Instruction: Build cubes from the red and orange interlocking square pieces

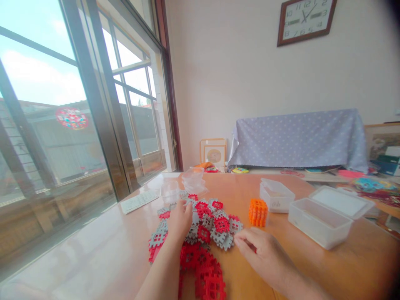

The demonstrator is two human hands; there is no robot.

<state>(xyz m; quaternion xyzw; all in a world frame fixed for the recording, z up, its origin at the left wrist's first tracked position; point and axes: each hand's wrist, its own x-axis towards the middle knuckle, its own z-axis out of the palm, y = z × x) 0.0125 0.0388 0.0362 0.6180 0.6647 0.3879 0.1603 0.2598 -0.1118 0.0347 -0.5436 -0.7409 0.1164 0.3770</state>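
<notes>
A loose pile of grey and red interlocking plastic tiles (221, 225), square with notched edges and window-like holes, lies on the table. My left hand (180, 218) reaches over its left side, fingers curled down among the tiles; whatever they grip is hidden. At the pile's right edge, my right hand (261, 253) is closed, thumb against fingers, and a small bit of red, seemingly a tile, shows inside it. Several red tiles (208, 271) form a curved joined strip nearest me. Beyond my right hand stands an orange block of stacked tiles (258, 213).
A lidded clear plastic box (276, 196) and an open clear box (320, 223) stand on the right of the table (243, 187). Clear containers (193, 181) sit behind the pile, beside a paper sheet (139, 202). A glass window (62, 125) borders the left.
</notes>
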